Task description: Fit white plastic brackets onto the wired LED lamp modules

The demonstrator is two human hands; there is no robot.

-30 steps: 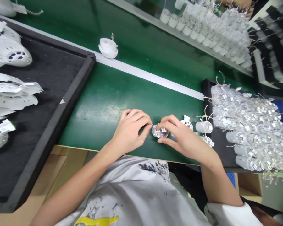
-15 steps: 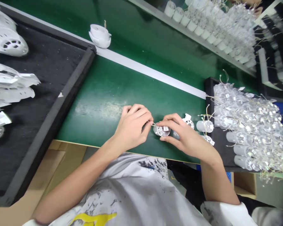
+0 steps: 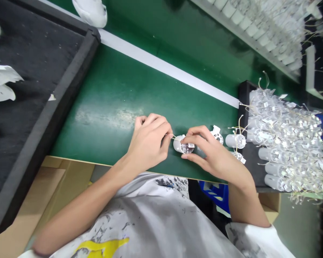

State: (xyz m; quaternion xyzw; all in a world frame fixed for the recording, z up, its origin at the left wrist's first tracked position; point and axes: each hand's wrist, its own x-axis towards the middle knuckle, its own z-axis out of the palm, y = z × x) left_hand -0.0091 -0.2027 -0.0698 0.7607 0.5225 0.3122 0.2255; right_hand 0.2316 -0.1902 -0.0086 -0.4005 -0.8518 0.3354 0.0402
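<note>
A white cylindrical lamp housing (image 3: 183,144) lies on its side on the green mat (image 3: 110,107), with a clear LED face and a small label at its right end. My right hand (image 3: 212,154) grips it around that end. My left hand (image 3: 148,143) sits just to its left, fingertips pinching a thin wire (image 3: 172,137) that runs from the housing. Next to my right hand lie a round white part with holes (image 3: 217,135), a white cylinder with wires (image 3: 235,141) and a small labelled disc (image 3: 238,157).
A black tray (image 3: 243,107) holds several wired lamp cylinders at the right. A black-felt tray (image 3: 43,71) with white plastic parts lies at the left. Several white cups stand in rows (image 3: 258,25) at the far edge, beyond a white strip (image 3: 164,66).
The view has swung, so the table shifts left and up. The housing has turned slightly, showing more white body at its left, and both hands stay on it.
</note>
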